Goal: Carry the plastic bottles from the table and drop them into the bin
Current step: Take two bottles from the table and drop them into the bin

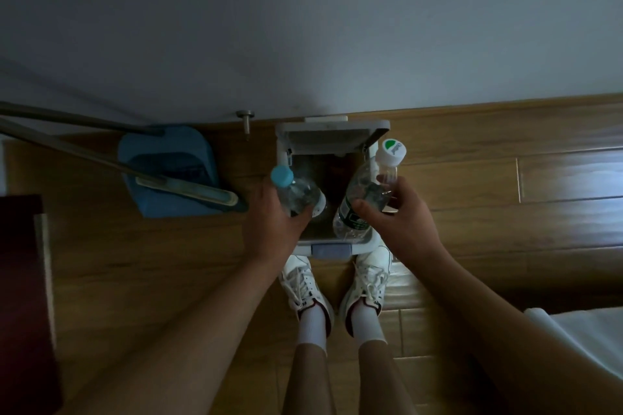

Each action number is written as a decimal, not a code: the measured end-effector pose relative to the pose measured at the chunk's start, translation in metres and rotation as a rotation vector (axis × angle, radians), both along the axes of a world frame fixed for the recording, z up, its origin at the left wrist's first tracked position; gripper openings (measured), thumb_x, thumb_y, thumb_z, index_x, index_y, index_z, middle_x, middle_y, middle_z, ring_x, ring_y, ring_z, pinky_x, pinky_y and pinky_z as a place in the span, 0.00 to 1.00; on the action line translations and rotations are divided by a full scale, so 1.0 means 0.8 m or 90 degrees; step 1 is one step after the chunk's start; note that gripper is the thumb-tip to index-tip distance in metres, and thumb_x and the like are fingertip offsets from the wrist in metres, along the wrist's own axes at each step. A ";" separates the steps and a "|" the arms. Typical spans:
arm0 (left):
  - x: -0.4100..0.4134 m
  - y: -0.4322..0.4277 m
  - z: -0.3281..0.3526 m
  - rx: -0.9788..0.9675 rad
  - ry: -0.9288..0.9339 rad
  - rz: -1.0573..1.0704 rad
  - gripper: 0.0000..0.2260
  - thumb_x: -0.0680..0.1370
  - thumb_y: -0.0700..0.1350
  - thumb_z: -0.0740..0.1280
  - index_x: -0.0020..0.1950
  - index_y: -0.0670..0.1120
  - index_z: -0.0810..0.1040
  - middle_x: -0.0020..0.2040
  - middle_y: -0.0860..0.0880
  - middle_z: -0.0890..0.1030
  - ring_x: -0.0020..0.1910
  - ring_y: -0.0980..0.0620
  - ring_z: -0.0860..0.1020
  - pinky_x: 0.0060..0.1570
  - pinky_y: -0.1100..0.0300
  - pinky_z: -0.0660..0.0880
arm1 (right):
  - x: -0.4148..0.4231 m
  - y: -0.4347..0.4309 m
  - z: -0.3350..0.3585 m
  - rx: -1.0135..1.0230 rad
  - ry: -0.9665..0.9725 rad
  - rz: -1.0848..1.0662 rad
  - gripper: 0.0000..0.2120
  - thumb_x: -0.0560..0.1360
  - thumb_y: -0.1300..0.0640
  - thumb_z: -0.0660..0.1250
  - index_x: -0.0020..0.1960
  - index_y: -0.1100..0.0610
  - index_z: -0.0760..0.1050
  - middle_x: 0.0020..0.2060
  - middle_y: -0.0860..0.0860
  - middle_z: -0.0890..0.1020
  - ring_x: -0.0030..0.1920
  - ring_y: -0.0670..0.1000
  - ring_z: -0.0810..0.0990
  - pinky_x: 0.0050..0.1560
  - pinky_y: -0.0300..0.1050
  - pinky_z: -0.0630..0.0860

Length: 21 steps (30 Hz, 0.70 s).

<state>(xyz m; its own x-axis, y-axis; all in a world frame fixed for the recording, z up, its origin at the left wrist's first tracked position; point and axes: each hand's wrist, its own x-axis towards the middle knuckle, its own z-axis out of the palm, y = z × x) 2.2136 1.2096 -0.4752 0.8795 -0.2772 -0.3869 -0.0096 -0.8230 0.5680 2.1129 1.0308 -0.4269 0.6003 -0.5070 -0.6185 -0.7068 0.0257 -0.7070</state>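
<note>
A white pedal bin (369, 241) stands on the floor against the wall with its lid (332, 133) raised. My left hand (273, 219) is shut on a clear plastic bottle with a blue cap (296, 194), held over the left side of the bin's opening. My right hand (396, 222) is shut on a clear bottle with a wide white cap (391, 153), over the bin's right rim. A clear bottle with a green label (350, 212) also seems to be in that hand. It slants down into the opening.
My white shoes (303, 283) stand right at the bin's pedal (332, 250). A blue dustpan (168, 172) with a long-handled broom (101, 158) lies to the left. A metal doorstop (246, 121) sticks out from the wall. Dark furniture (23, 296) is at far left and white bedding (580, 337) at lower right.
</note>
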 end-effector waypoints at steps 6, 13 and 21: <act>0.003 0.005 0.000 -0.009 -0.034 -0.047 0.28 0.70 0.51 0.77 0.66 0.45 0.74 0.61 0.46 0.80 0.60 0.47 0.79 0.52 0.59 0.76 | 0.020 0.003 0.005 0.011 -0.011 0.014 0.20 0.70 0.49 0.76 0.59 0.51 0.75 0.51 0.44 0.84 0.53 0.40 0.81 0.46 0.37 0.79; -0.002 0.014 0.006 -0.039 0.025 -0.015 0.24 0.74 0.54 0.72 0.67 0.51 0.71 0.61 0.53 0.78 0.53 0.56 0.79 0.45 0.61 0.78 | 0.018 0.010 -0.006 0.016 -0.005 0.007 0.20 0.70 0.49 0.76 0.59 0.50 0.75 0.53 0.45 0.84 0.54 0.42 0.82 0.51 0.46 0.82; 0.012 0.121 0.020 0.083 0.203 0.014 0.17 0.80 0.54 0.65 0.67 0.50 0.75 0.61 0.51 0.81 0.57 0.53 0.79 0.56 0.51 0.77 | 0.017 0.023 -0.010 0.036 -0.003 -0.022 0.28 0.70 0.51 0.76 0.66 0.51 0.70 0.58 0.47 0.81 0.58 0.46 0.80 0.51 0.45 0.81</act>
<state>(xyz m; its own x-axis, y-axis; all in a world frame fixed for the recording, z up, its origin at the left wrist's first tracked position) 2.2229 1.3065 -0.4591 0.7139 -0.1899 -0.6740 0.1702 -0.8866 0.4301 2.1265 1.0489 -0.4352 0.5866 -0.4914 -0.6437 -0.7012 0.0895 -0.7073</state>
